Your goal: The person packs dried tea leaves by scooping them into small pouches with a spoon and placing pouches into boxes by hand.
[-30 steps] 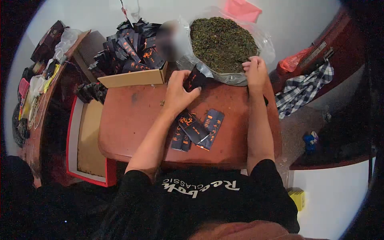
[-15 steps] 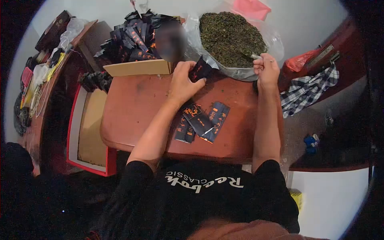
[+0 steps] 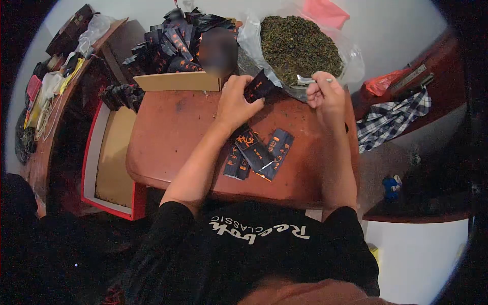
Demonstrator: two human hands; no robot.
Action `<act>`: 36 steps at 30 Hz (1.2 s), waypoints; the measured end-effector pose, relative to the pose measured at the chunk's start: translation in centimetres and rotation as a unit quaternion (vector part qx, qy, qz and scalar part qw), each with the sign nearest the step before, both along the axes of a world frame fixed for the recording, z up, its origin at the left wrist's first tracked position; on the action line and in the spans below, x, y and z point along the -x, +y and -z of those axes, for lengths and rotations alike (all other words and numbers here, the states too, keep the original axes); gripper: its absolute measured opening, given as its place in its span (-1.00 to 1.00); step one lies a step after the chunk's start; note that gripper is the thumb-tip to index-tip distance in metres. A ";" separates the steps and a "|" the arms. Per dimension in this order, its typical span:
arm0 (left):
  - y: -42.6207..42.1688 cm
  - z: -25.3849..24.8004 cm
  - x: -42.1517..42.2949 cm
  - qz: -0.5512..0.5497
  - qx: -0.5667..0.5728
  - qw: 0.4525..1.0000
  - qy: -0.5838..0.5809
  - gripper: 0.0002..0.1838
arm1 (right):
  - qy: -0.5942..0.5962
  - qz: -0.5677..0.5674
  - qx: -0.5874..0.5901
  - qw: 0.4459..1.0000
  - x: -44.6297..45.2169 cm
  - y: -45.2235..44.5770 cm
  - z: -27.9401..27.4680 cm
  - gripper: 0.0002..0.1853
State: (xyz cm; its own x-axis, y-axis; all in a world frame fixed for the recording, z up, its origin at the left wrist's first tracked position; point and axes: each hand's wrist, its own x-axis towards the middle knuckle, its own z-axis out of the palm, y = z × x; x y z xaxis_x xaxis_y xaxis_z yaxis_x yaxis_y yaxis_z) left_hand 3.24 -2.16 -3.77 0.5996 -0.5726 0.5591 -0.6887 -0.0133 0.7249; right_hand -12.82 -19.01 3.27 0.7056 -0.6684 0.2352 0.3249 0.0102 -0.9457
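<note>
My left hand (image 3: pixel 235 104) is closed on a small black packet (image 3: pixel 262 86) with orange print, held tilted above the table. In my right hand (image 3: pixel 326 95) is a metal spoon (image 3: pixel 305 80), its bowl pointing left at the near edge of a heap of loose dark green tea leaves (image 3: pixel 300 48). The heap fills a clear plastic bag (image 3: pixel 352 63) at the back of the table. Below my left hand, several flat black packets (image 3: pixel 256 152) with orange designs overlap on the tabletop. Whether tea lies in the spoon or inside the held packet, I cannot tell.
A cardboard box (image 3: pixel 175 83) piled with black packets (image 3: pixel 173 46) stands at the back left of the brown table (image 3: pixel 168 137). Lower left is a red-edged tray (image 3: pixel 114 157). A checked cloth (image 3: pixel 394 119) and a red bag (image 3: pixel 381 84) lie at the right.
My right hand has moved left with the spoon, from the bag's right edge toward the held packet. My left hand keeps the packet in nearly the same place.
</note>
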 end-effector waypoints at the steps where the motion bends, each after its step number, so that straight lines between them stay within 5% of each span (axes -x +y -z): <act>1: 0.0 0.0 0.0 -0.003 0.003 1.000 -0.007 -0.48 | 0.003 -0.007 0.006 1.000 -0.1 0.3 -0.1 -0.78; 7: -0.1 0.1 -0.1 -0.002 0.010 1.000 -0.029 -0.49 | 0.127 0.018 0.071 0.989 -1.2 1.4 -1.1 -0.81; 10: 0.0 0.1 0.0 -0.003 0.004 0.999 -0.043 -0.49 | 0.117 0.050 0.251 0.959 -1.7 3.0 -1.1 -0.82; 13: 0.1 0.1 0.1 -0.002 -0.004 0.999 -0.038 -0.48 | 0.156 0.042 0.433 0.887 -1.6 4.5 -1.8 -0.81; 16: 0.0 0.3 0.0 0.001 -0.001 0.999 -0.041 -0.45 | 0.066 0.051 0.632 0.771 -1.7 4.8 -1.3 -0.82; 22: 0.2 0.4 0.0 -0.003 -0.004 0.999 -0.042 -0.44 | 0.147 0.115 0.375 0.908 0.5 3.7 -3.8 -0.81; 33: 0.0 0.6 -0.1 0.008 0.015 1.000 -0.023 -0.46 | 0.309 0.197 0.339 0.866 1.3 -5.3 -1.5 -0.69; 36: 0.1 0.3 0.1 0.010 0.010 1.000 -0.018 -0.47 | 0.267 0.216 0.313 0.885 -0.8 -5.9 0.7 -0.68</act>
State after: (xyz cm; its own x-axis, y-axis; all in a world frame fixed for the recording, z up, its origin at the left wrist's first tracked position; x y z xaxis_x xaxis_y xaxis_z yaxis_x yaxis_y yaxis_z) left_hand 3.12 -2.08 -4.04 0.5674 -0.5731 0.5912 -0.7145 0.0141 0.6995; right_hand -12.02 -24.86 2.62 0.5381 -0.7596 0.3654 -0.3245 -0.5867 -0.7419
